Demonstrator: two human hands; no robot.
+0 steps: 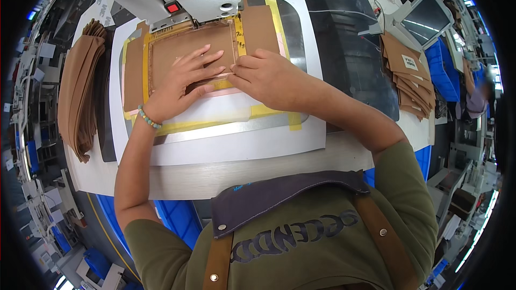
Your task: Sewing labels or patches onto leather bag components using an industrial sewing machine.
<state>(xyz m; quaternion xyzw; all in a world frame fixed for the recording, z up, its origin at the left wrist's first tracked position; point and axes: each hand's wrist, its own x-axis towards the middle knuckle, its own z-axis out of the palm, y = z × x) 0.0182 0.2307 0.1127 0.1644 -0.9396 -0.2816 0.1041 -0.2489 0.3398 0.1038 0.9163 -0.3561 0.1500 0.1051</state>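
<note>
A brown fabric panel [194,42] lies inside a yellow-taped template frame [145,67], under the head of a white sewing machine [188,1]. My left hand [185,80] rests on the panel and the frame's near edge, palm down, fingers spread. At the frame's near right corner is my right hand [269,78], its fingers curled and pressed together with the tips pointing left. Whatever those fingertips may pinch is too small to make out. Both hands hide parts of the near edge. The machine's needle area sits at the frame's far edge, beyond my left fingers.
Stacked brown fabric pieces [80,91] stand at the left. Another brown pile with a white label [410,63] lies at the right, near a tilted screen [427,19]. White sheeting [226,147] lies under the frame. Blue bins [180,220] show below the table's front edge.
</note>
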